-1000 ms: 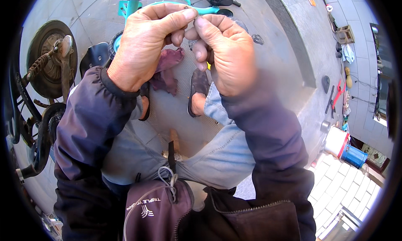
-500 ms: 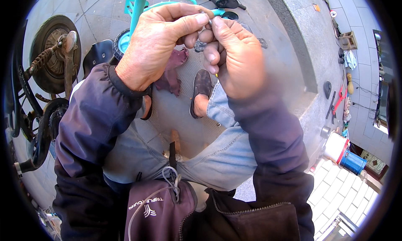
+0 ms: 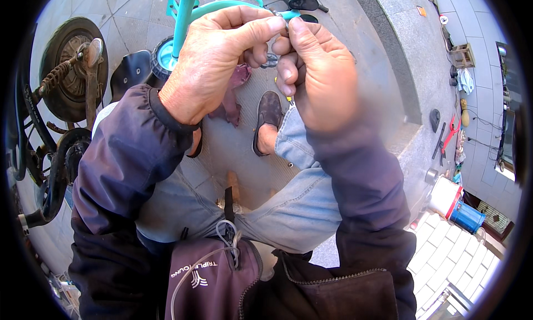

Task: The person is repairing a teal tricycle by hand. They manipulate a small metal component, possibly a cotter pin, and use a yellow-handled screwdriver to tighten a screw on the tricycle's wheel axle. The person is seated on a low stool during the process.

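Both hands are raised close together in front of me, fingertips nearly meeting. My left hand [image 3: 214,59] is closed in a pinch, thumb against the forefinger. Facing it, my right hand [image 3: 325,73] pinches with its thumb, the other fingers curled. A tiny dark piece [image 3: 287,25] shows between the fingertips, too small and covered to name. Below the right fingers a small yellow tip [image 3: 289,99] pokes out; the rest of it is hidden. Behind the hands stands a teal tubular frame [image 3: 182,28] with a small blue-hubbed wheel [image 3: 165,56].
On the left are a larger spoked wheel [image 3: 65,70] with a spring and a black curved seat [image 3: 131,75]. A maroon cloth [image 3: 229,104] lies near my shoe [image 3: 268,117]. To the right, a stone ledge [image 3: 397,59] runs past red-handled pliers [image 3: 451,134] and a white bucket [image 3: 446,196].
Both hands have shifted slightly to the right, still pinched together. The view has moved a little too. Nothing has visibly been let go.
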A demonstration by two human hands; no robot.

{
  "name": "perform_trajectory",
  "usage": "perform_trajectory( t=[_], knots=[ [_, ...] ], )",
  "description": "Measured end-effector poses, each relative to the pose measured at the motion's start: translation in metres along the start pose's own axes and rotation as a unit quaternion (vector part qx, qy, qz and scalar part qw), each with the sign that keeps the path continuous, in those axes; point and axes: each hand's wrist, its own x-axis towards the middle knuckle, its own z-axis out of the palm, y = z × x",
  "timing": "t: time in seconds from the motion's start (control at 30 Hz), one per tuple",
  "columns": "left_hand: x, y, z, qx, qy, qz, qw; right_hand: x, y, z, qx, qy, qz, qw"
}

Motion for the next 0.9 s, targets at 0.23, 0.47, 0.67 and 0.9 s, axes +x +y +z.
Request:
perform_trajectory(
  t=[0.23, 0.47, 0.67, 0.9],
  knots=[
    [0.001, -0.003, -0.004, -0.008, 0.011, 0.010, 1.000, -0.002, 0.001, 0.006, -0.091, 0.008, -0.016, 0.996],
    [0.003, -0.001, -0.004, -0.012, -0.013, 0.008, 1.000, -0.003, 0.003, 0.008, -0.160, 0.002, -0.088, 0.983],
    [0.003, 0.000, -0.005, -0.010, -0.021, 0.017, 1.000, -0.006, 0.004, 0.010, -0.199, -0.002, -0.104, 0.975],
    [0.004, 0.001, -0.007, -0.062, -0.062, -0.006, 0.996, -0.007, -0.002, 0.012, -0.130, -0.017, -0.037, 0.991]
  ],
)
